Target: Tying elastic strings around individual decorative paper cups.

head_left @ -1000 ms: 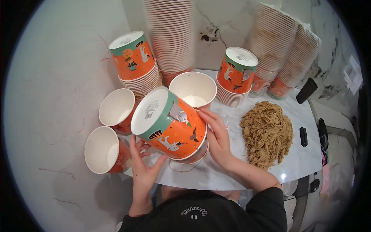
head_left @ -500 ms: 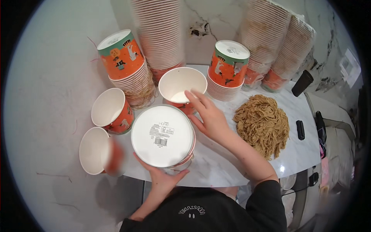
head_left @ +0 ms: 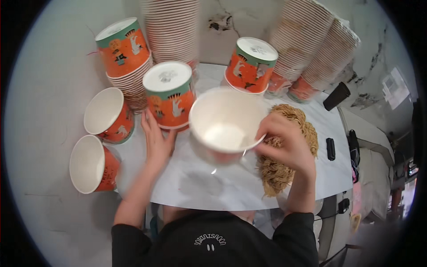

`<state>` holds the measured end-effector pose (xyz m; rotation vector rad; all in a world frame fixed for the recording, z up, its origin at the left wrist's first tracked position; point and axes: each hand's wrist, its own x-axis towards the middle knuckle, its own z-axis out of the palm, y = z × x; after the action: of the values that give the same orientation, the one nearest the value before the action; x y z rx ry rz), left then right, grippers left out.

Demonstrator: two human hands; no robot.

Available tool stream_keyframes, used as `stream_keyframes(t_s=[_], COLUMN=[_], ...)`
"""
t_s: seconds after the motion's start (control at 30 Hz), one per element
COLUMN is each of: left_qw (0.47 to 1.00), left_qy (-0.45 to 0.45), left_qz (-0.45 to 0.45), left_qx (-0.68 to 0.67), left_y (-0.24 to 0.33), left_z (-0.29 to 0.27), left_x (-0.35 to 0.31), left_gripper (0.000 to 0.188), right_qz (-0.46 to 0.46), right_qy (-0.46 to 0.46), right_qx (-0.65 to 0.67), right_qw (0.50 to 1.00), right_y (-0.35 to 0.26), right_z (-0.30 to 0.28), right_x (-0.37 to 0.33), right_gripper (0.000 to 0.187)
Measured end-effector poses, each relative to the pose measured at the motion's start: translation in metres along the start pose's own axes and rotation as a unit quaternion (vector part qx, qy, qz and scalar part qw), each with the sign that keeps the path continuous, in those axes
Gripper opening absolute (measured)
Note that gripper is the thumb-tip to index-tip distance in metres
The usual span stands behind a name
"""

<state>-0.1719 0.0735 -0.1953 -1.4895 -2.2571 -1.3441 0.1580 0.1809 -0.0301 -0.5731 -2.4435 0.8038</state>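
Head view: between the hands, one open cup [head_left: 222, 129] shows its white inside, rim pinched by the right hand [head_left: 284, 142]. The left hand [head_left: 158, 144], fingers spread, touches one upturned cup [head_left: 169, 104]. Left of it stand two open cups [head_left: 104, 111]; beyond both hands, three tall stacks [head_left: 171, 35]. One yarn heap [head_left: 275, 175] lies partly behind the right hand.

Tall white-rimmed paper-bucket stack [head_left: 171, 31]: top cut off
Open white-lined orange paper bucket [head_left: 224, 133]: outer print blurred
Bare right hand [head_left: 287, 142]: blurred
Tan stringy heap [head_left: 276, 175]: partly hidden
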Motion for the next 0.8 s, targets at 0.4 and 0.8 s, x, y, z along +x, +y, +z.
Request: stream_keyframes(t_s=[0.4,0.8], left_qw=[0.994,0.968], left_qy=[-0.07,-0.173], left_qz=[0.023,0.155], left_qx=[0.077,-0.098], left_y=[0.053,0.172], left_z=[-0.038,-0.07], left_x=[0.042,0.062], left_gripper=[0.089,0.034], right_qz=[0.189,0.166], right_qy=[0.152,0.144], right_qx=[-0.224,-0.205], right_qw=[0.944,0.954], right_y=[0.036,0.069], right_z=[-0.074,-0.06], right_x=[-0.001,0.008], right_gripper=[0.024,0.017])
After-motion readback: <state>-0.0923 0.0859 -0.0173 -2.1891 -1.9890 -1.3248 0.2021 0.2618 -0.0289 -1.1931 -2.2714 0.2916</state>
